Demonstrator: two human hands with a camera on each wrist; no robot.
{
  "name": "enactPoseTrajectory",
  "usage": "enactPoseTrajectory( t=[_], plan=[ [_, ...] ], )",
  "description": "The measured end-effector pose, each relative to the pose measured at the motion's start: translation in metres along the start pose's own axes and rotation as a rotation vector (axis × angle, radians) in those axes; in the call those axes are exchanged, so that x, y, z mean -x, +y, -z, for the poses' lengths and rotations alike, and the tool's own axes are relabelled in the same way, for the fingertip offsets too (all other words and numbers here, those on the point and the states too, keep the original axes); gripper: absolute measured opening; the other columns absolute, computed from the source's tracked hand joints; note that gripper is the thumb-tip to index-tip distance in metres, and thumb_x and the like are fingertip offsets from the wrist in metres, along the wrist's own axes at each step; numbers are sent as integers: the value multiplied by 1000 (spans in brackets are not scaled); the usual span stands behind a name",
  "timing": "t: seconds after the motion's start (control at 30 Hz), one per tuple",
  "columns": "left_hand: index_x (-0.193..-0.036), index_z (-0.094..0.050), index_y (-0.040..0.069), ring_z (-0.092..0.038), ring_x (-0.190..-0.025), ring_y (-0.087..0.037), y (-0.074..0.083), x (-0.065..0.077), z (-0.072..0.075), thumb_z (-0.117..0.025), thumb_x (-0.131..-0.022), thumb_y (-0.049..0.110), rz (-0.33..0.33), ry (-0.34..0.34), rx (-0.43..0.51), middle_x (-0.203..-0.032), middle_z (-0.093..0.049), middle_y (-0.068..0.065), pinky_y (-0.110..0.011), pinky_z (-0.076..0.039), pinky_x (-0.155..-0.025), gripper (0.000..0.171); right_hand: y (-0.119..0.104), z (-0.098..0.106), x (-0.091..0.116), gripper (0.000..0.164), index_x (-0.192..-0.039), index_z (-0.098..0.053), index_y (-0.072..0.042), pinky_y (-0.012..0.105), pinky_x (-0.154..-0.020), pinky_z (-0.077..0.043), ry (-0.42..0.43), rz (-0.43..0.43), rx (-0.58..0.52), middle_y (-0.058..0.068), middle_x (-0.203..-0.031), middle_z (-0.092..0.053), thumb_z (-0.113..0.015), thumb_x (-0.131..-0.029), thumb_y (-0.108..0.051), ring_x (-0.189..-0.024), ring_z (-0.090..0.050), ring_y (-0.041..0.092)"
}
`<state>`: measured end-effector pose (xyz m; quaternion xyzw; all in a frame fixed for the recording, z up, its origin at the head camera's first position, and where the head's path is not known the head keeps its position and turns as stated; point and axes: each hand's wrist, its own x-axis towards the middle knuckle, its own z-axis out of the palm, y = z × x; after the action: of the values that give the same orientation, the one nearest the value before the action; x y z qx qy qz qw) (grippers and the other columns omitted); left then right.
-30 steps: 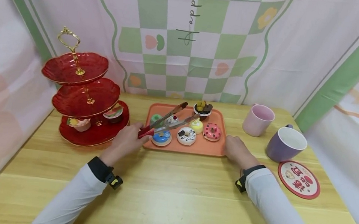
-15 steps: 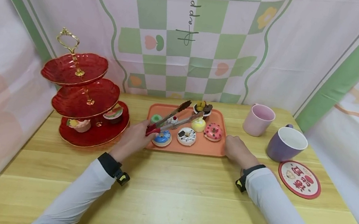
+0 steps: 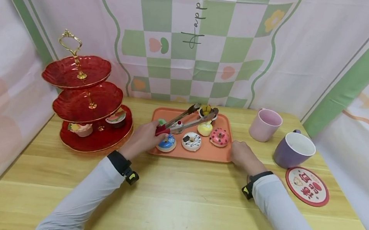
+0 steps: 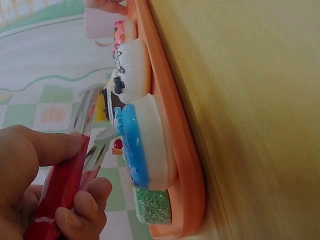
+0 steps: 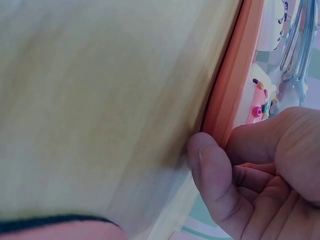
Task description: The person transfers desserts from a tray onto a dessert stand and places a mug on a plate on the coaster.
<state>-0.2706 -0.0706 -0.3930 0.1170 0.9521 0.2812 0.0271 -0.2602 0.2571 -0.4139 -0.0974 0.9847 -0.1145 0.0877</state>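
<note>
Compared with half a second ago, the left hand (image 3: 144,137) and the tongs (image 3: 192,123) sit further right in the frame, and the tips now overlap the dark cupcake (image 3: 206,109) at the tray's far side; whether they touch it I cannot tell. The right hand (image 3: 243,155) keeps its place, and the sweets on the orange tray (image 3: 208,155) lie where they lay.

The two hands are apart. The left clasps the tongs' red handles, thumb along one side and curled fingers on the other, with the metal arms spread and slanting toward the upper right. The right pinches the tray's rim near its lower right corner between thumb and forefinger.

The tray is at mid-frame, its far edge close to the checked cloth (image 3: 211,44). Worktop (image 3: 172,206) stretches from its near edge down between both forearms. The red tiered stand (image 3: 72,101) borders the left hand at left; the pink cup (image 3: 262,127), purple mug (image 3: 287,152) and round coaster (image 3: 307,186) lie right of the tray.
</note>
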Motion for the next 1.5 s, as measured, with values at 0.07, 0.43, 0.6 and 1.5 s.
enactPoseTrajectory(
  t=[0.07,0.43,0.6,1.5],
  plan=[
    [-102,-53,6,-50,-67,-22,1,-2,0,-66,-86,35,-5,-4,-1,-80,-52,-9,-29,-38,-51,35,-1,1,1,2,-78,-54,6,32,-54,-39,-4,-1,1,10,-65,-48,-54,-80,4,-59,-48,23],
    [-101,-53,7,-49,-65,-22,-1,-8,0,-64,-89,30,-81,-11,-19,-77,-50,-9,-30,-36,-51,28,-1,-1,0,4,-77,-54,3,32,-54,-39,-2,-13,5,9,-64,-48,-55,-79,5,-59,-47,22],
    [-105,-54,6,-50,-67,-23,-2,-9,-2,-65,-88,29,-80,7,-65,-81,-53,-9,-30,-39,-53,31,-2,0,0,3,-77,-54,3,32,-55,-39,-5,-21,-6,9,-65,-48,-54,-80,5,-60,-48,22],
    [-112,-52,8,-50,-79,-25,-12,-2,-4,-64,-90,28,-31,21,13,-92,-53,-9,-32,-42,-61,32,1,0,0,13,-70,-51,-2,31,-53,-37,13,0,-17,7,-61,-46,-54,-79,6,-57,-46,22]
  ],
)
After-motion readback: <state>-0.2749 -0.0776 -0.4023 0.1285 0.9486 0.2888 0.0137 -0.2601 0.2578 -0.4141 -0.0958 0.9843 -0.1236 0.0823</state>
